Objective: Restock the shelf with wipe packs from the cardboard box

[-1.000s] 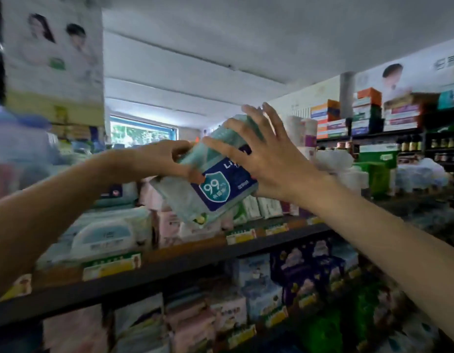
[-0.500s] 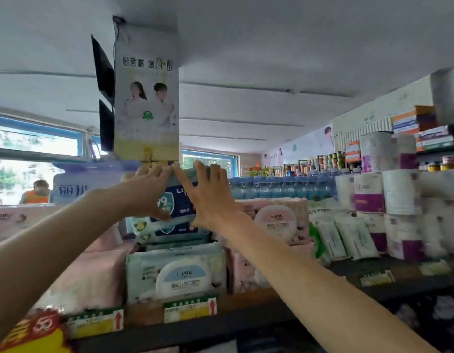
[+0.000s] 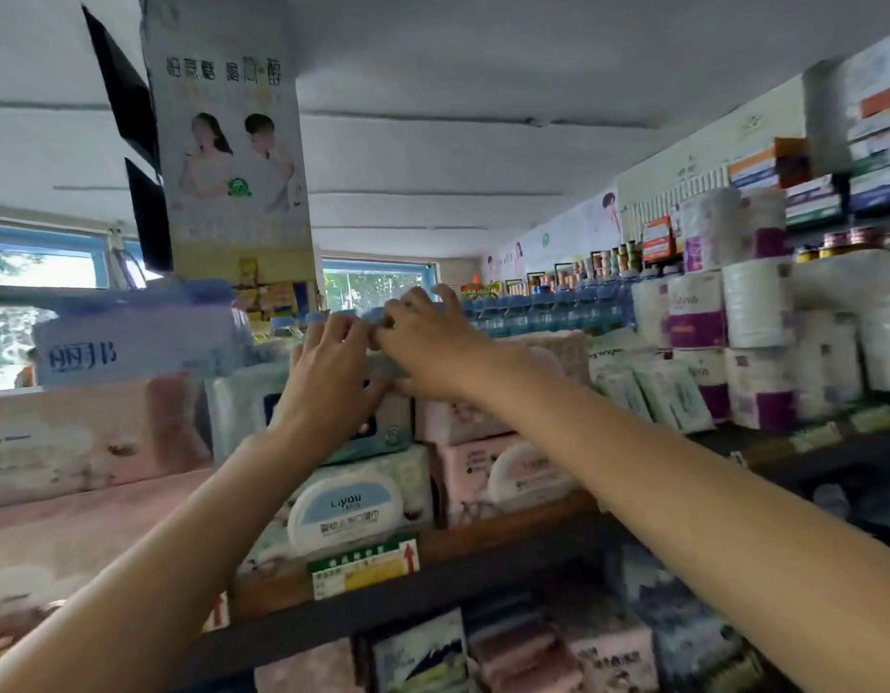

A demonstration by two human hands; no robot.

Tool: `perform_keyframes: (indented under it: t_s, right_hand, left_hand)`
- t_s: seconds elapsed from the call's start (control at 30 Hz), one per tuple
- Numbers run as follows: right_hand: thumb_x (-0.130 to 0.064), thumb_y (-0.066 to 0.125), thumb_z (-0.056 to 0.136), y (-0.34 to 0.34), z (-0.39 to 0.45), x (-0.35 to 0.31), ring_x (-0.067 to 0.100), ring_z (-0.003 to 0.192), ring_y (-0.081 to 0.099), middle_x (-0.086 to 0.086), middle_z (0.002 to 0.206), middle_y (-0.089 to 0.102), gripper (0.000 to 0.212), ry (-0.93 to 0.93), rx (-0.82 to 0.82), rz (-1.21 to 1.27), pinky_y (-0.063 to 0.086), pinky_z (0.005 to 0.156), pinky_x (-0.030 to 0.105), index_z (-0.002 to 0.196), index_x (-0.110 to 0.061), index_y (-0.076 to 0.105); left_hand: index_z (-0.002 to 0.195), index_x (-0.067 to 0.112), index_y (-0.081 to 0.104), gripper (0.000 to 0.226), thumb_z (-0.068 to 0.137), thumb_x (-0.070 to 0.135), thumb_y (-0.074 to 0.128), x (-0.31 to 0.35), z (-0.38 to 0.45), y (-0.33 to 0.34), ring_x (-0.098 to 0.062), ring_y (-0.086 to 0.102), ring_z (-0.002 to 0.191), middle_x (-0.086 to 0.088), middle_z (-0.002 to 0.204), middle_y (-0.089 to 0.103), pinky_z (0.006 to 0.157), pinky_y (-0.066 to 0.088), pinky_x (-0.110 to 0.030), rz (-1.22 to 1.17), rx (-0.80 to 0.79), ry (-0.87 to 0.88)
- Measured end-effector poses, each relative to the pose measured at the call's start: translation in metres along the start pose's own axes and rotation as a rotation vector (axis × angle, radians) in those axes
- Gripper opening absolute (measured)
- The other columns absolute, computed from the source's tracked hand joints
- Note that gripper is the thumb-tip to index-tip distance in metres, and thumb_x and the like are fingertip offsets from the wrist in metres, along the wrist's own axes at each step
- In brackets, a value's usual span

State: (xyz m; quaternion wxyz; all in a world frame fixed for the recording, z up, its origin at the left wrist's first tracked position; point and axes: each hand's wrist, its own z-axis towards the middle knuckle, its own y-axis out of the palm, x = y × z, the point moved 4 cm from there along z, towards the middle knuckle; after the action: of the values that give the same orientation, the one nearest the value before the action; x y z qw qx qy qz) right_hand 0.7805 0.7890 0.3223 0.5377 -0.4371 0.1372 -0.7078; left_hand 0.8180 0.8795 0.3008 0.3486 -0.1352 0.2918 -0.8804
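Both hands are raised to the top of a stack on the shelf (image 3: pixel 433 587). The left hand (image 3: pixel 328 377) lies against the front of the wipe pack (image 3: pixel 383 432), fingers bent over its upper edge. The right hand (image 3: pixel 433 342) rests on top of the same pack, fingers curled over its far edge, thumb at the front. The two hands touch at the fingertips. Both hold the pack; most of it is hidden behind them, and only its pale green front corner and a dark label patch show.

The wipe pack sits on top of a lidded pack (image 3: pixel 348 507) with a white and blue oval lid. That lower pack stands at the shelf's front edge, directly above a green and yellow price tag (image 3: pixel 363 567) with a red arrow.

Pink packs (image 3: pixel 503 472) are stacked just to the right of the lidded pack, touching it. Larger pink packs (image 3: pixel 83 442) stand on the left. Further right, toilet rolls (image 3: pixel 753 337) with purple print fill the shelf, with slim white and green packets (image 3: pixel 653 392) leaning in front of them. Blue bottle caps (image 3: pixel 548 302) form a row behind the stack.

A poster (image 3: pixel 228 142) hangs above the shelf. Windows (image 3: pixel 38 267) show at the left. More packs sit on the lower shelf level; their print is blurred.
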Motion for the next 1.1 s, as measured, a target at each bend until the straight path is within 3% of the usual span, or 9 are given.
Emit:
perform_keyframes:
  t_s: [0.07, 0.17, 0.27, 0.43, 0.6, 0.73, 0.83, 0.97, 1.1]
  right_hand:
    - [-0.028, 0.047, 0.092, -0.013, -0.035, 0.027, 0.028, 0.135, 0.023, 0.007, 0.141, 0.036, 0.043, 0.088, 0.07, 0.047, 0.013, 0.112, 0.047, 0.134, -0.02, 0.045]
    - [-0.027, 0.052, 0.088, -0.022, -0.112, 0.078, 0.025, 0.125, 0.033, 0.004, 0.132, 0.044, 0.035, 0.266, 0.114, 0.148, 0.023, 0.104, 0.038, 0.123, -0.022, 0.058]
    - [-0.028, 0.054, 0.088, -0.019, -0.216, 0.128, 0.026, 0.122, 0.036, 0.004, 0.129, 0.047, 0.035, 0.522, -0.012, 0.133, 0.032, 0.102, 0.04, 0.122, -0.02, 0.058]
    - [-0.03, 0.05, 0.094, -0.024, -0.455, 0.167, 0.031, 0.124, 0.03, 0.007, 0.127, 0.042, 0.025, 1.002, -0.47, 0.126, 0.03, 0.099, 0.046, 0.115, -0.02, 0.057]
    - [-0.033, 0.048, 0.094, -0.072, -0.704, 0.123, 0.034, 0.126, 0.028, 0.009, 0.132, 0.036, 0.035, 1.397, -0.923, 0.01, 0.029, 0.1, 0.047, 0.127, -0.023, 0.048]
    - [-0.027, 0.049, 0.094, -0.123, -0.874, 0.052, 0.036, 0.125, 0.033, 0.012, 0.136, 0.036, 0.037, 1.656, -1.166, 0.035, 0.032, 0.101, 0.046, 0.129, -0.018, 0.046]
    - [-0.023, 0.043, 0.097, -0.145, -0.976, -0.004, 0.038, 0.125, 0.035, 0.014, 0.135, 0.036, 0.037, 1.823, -1.263, 0.158, 0.032, 0.102, 0.045, 0.133, -0.017, 0.042]
    - [-0.027, 0.048, 0.094, -0.142, -1.071, -0.055, 0.03, 0.125, 0.041, 0.01, 0.135, 0.043, 0.043, 1.842, -1.291, 0.244, 0.036, 0.098, 0.033, 0.134, -0.012, 0.042]
    - [-0.025, 0.056, 0.087, -0.111, -1.158, -0.091, 0.033, 0.116, 0.046, 0.015, 0.13, 0.043, 0.044, 1.958, -1.24, 0.477, 0.045, 0.094, 0.038, 0.128, -0.014, 0.044]
  left_hand:
    - [0.12, 0.0, 0.049, 0.04, 0.082, 0.008, 0.058, 0.043, -0.006, 0.009, -0.037, 0.041, 0.116, -0.02, 0.123, 0.047, 0.096, 0.034, -0.045, -0.196, 0.132, 0.041]
    - [0.118, 0.0, 0.048, 0.04, 0.079, 0.009, 0.054, 0.125, -0.019, 0.034, -0.039, 0.044, 0.112, -0.023, 0.119, 0.049, 0.092, 0.036, -0.049, -0.318, 0.169, 0.148]
    - [0.125, 0.003, 0.044, 0.049, 0.079, 0.017, 0.054, 0.219, -0.042, 0.066, -0.038, 0.042, 0.115, -0.021, 0.122, 0.047, 0.092, 0.033, -0.048, -0.4, 0.011, 0.225]
    - [0.134, 0.009, 0.035, 0.051, 0.089, 0.027, 0.052, 0.378, -0.13, 0.119, -0.035, 0.037, 0.121, -0.015, 0.131, 0.04, 0.099, 0.03, -0.046, -0.5, -0.341, 0.486]
    - [0.135, 0.009, 0.03, 0.052, 0.091, 0.03, 0.05, 0.522, -0.275, 0.141, -0.034, 0.034, 0.127, -0.013, 0.136, 0.036, 0.103, 0.03, -0.045, -0.475, -0.655, 0.813]
    - [0.126, 0.009, 0.044, 0.043, 0.086, 0.022, 0.052, 0.621, -0.393, 0.136, -0.03, 0.047, 0.118, -0.011, 0.125, 0.052, 0.097, 0.031, -0.04, -0.571, -0.702, 1.083]
    - [0.127, 0.011, 0.042, 0.04, 0.088, 0.019, 0.048, 0.683, -0.478, 0.131, -0.028, 0.047, 0.118, -0.009, 0.124, 0.053, 0.1, 0.029, -0.04, -0.557, -0.755, 1.265]
    - [0.137, 0.014, 0.031, 0.045, 0.094, 0.02, 0.041, 0.755, -0.576, 0.126, -0.028, 0.038, 0.127, -0.007, 0.136, 0.043, 0.106, 0.024, -0.042, -0.49, -0.901, 1.407]
    - [0.142, 0.012, 0.023, 0.052, 0.095, 0.026, 0.039, 0.806, -0.643, 0.127, -0.028, 0.032, 0.133, -0.008, 0.143, 0.038, 0.11, 0.02, -0.043, -0.432, -1.043, 1.504]
